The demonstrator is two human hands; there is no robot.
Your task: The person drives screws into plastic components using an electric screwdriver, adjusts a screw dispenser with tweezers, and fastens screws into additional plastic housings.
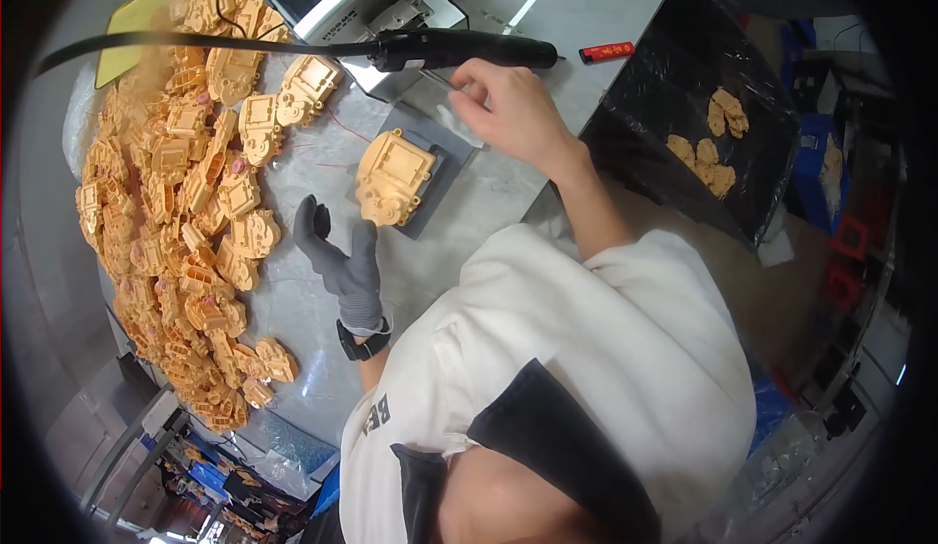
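The tan moulded housing [394, 178] lies open side up on the grey pad [445, 175], toward the pad's left edge; the pad's right-hand corner is bare. Judged by appearance, the part is light, stiff plastic, moderately smooth; its thin rim and small lugs are probably the fragile points. Recommended hold: opposite outer side walls, clear of the lugs and the fine red wire [349, 126] near its upper left edge.

Left hand [347, 271], grey-gloved: thumb spread wide from the fingers, gripping nothing visible. Thumb tip is at the housing's lower edge; contact cannot be confirmed. Right hand [518, 114], bare: fingers curled below the black cylindrical tool [469, 51], beside a thin metal rod [437, 79]; whether they pinch it cannot be determined.
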